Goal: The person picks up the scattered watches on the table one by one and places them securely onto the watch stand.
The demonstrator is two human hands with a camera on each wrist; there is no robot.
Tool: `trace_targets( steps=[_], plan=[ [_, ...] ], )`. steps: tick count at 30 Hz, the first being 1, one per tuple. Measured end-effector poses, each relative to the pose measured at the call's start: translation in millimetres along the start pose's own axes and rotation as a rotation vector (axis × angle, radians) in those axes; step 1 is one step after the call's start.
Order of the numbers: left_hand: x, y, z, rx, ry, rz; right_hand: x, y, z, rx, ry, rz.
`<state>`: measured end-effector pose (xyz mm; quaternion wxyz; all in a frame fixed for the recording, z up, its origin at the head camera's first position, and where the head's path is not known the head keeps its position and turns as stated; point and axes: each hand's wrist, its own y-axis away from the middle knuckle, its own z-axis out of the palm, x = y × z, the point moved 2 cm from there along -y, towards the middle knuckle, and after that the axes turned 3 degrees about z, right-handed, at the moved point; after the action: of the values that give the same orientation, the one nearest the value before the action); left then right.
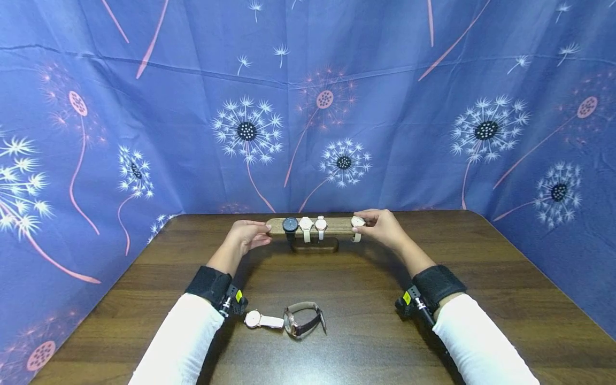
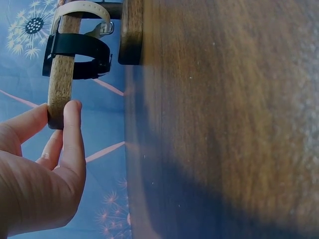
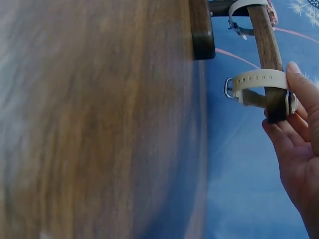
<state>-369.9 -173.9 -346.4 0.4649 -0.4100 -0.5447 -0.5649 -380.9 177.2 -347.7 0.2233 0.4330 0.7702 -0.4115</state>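
Note:
A wooden watch stand, its crossbar raised over a dark oval base, stands at the back of the table. My left hand pinches the bar's left end between its fingertips. At the opposite end, my right hand holds a watch with a cream strap, which loops around the bar with its buckle fastened. Toward the left of the bar hang a black watch, a cream-strapped watch and a smaller white-strapped watch. A bare stretch of bar separates them from the right-hand watch.
Nearer on the table, a white-strapped watch lies flat, close to my left wrist. Beside it a dark-strapped watch rests on its side, strap curved. A blue dandelion-print cloth hangs behind the table's far edge.

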Motion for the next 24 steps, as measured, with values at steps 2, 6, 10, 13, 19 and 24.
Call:
trace_targets(
  steps=[2,6,10,13,19,24],
  plan=[
    [-0.4,-0.1,0.0,0.005,0.003,0.0,-2,-1,1.3,0.003,0.024,0.0],
    [-1.7,-0.7,0.0,0.001,0.009,0.005,-5,-1,1.0,-0.023,0.037,0.029],
    [-2.5,-0.6,-0.1,-0.001,0.008,-0.001,-6,0,-3.5,-0.093,0.117,0.036],
    [-2.1,0.3,-1.0,0.005,0.002,0.005,-8,-1,-7.7,-0.122,0.215,0.008],
    [-0.6,0.9,-1.0,0.003,0.001,0.009,-11,-2,-9.5,-0.102,0.298,-0.038],
    [-0.2,1.6,1.1,0.003,0.008,0.01,-14,-3,-8.4,-0.071,0.313,-0.058]
  ],
)
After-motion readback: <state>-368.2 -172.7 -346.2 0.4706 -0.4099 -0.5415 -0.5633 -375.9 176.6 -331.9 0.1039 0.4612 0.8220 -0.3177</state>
